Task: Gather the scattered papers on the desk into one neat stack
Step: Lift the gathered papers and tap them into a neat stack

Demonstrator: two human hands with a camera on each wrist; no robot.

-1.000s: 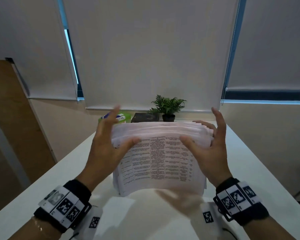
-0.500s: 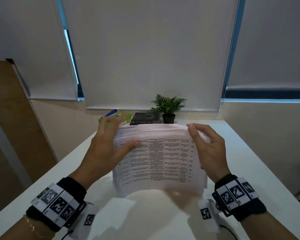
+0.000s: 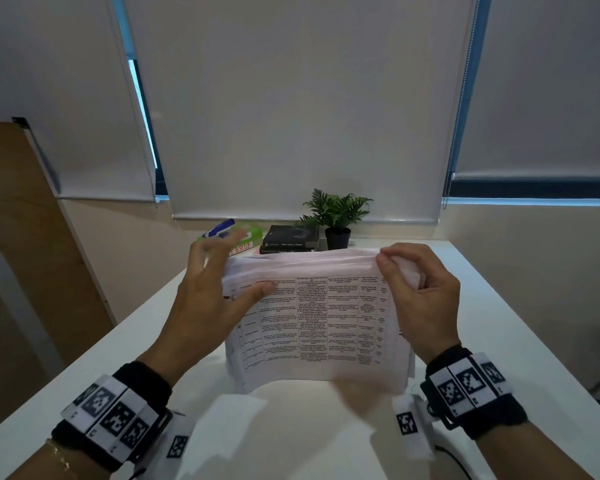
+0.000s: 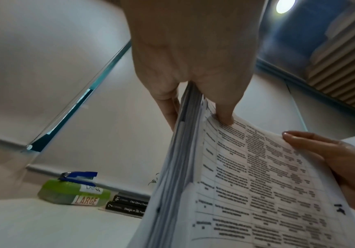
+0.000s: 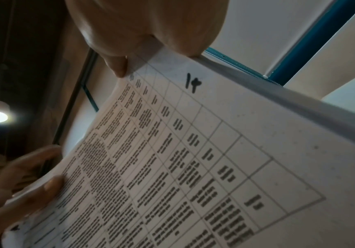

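Observation:
A thick stack of printed papers stands on its lower edge on the white desk, its front sheet a table of text facing me. My left hand holds the stack's upper left, thumb on the front sheet and fingers spread behind; the left wrist view shows the stack pinched in that hand. My right hand grips the top right corner, fingers curled over the top edge and thumb on the front. The right wrist view shows the sheet marked "14" under that hand.
At the desk's far edge, against the wall, sit a green box labelled LARGE with a blue stapler on top, two black books and a small potted plant. The desk's left edge runs close by my left wrist.
My right hand went from flat against the stack's right edge to curled over its top right corner. The left hand kept its hold, and the sheets' top edges now lie more even.

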